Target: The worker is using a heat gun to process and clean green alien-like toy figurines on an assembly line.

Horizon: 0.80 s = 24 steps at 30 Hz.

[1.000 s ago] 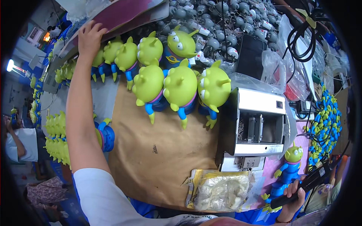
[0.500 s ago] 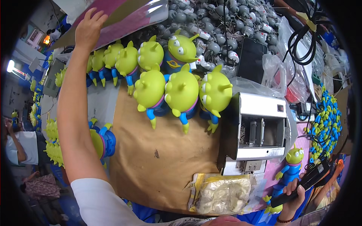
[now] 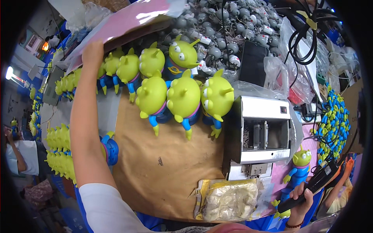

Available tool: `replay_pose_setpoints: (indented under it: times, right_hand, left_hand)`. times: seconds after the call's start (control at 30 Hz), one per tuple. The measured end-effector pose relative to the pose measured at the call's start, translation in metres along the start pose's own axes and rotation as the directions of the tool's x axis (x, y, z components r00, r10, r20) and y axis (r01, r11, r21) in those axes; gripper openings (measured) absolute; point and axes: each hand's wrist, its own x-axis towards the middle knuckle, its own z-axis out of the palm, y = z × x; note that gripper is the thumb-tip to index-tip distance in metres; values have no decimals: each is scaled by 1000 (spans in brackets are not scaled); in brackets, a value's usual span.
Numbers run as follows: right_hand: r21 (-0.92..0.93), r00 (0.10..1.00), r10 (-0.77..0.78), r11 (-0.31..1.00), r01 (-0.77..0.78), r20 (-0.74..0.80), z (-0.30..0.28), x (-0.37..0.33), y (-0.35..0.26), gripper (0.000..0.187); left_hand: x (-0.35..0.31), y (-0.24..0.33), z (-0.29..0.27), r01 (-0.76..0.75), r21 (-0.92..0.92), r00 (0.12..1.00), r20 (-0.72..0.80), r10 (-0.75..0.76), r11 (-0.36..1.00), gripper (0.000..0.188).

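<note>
My left hand (image 3: 93, 53) reaches far forward on the left and grips the near edge of a pink sheet (image 3: 120, 21) with a glossy clear cover. Its fingertips are mostly hidden at that edge. Under and before the sheet stand green three-eyed alien figures (image 3: 152, 60) in a row. Three more alien figures (image 3: 183, 93) stand nearer, by the middle. At the lower right, my right hand (image 3: 302, 200) is wrapped round a black electric screwdriver (image 3: 320, 178), which points down and left. Beside it an alien figure (image 3: 301, 165) lies face up.
A silver screw feeder (image 3: 266, 132) stands right of the brown table covering (image 3: 167, 174). A plastic bag (image 3: 231, 198) of pale parts lies at the front. Grey round parts (image 3: 221, 31) are heaped behind; blue-green arms (image 3: 334, 120) are piled right. More figures (image 3: 60, 155) stand left.
The sheet has come down and tipped, so its pink face shows where its brown underside did. My left hand has lowered with it. My right hand still holds the screwdriver.
</note>
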Motion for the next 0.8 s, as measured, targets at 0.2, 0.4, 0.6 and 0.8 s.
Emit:
replay_pose_setpoints:
  times: [0.2, 0.4, 0.6, 0.8]
  right_hand:
    - [-47, 999, -23, 999, 21, -43, -15, -5, 0, 46]
    - [-26, 1000, -28, 999, 28, 3, -10, -8, 4, 47]
    - [64, 975, -19, 998, 5, 222, -7, -31, -7, 44]
    - [125, 917, -27, 992, -25, 397, 15, -61, 8, 48]
  left_hand:
    - [2, 9, 23, 91, -125, 986, 150, -72, 988, 24]
    - [-8, 0, 20, 44, 8, 942, 334, -44, 999, 69]
    - [-63, -83, -75, 70, -24, 950, 308, -59, 997, 80]
    - [-240, -99, -238, -248, -271, 933, -326, 154, 930, 46]
